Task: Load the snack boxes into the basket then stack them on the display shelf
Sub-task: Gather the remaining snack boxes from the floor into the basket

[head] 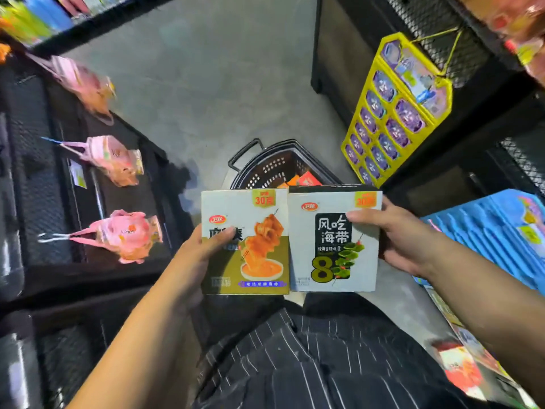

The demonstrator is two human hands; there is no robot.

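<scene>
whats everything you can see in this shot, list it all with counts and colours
orange-picture snack box: one, white and olive, held up at centre
kelp snack box: one, white and black, side by side with the first, on its right
basket: one, black, on the grey floor beyond the held boxes
boxes in basket: count unclear, orange-red, mostly hidden
pink bags: three, pink, hanging on the black rack at left
hanging card: one, yellow with purple packets, on the right rack
blue packs: count unclear, blue, shelf at right
striped garment: one, black with white stripes, bottom
left grip: one, bare hand, holds the orange-picture snack box
right grip: one, bare hand, holds the kelp snack box
</scene>
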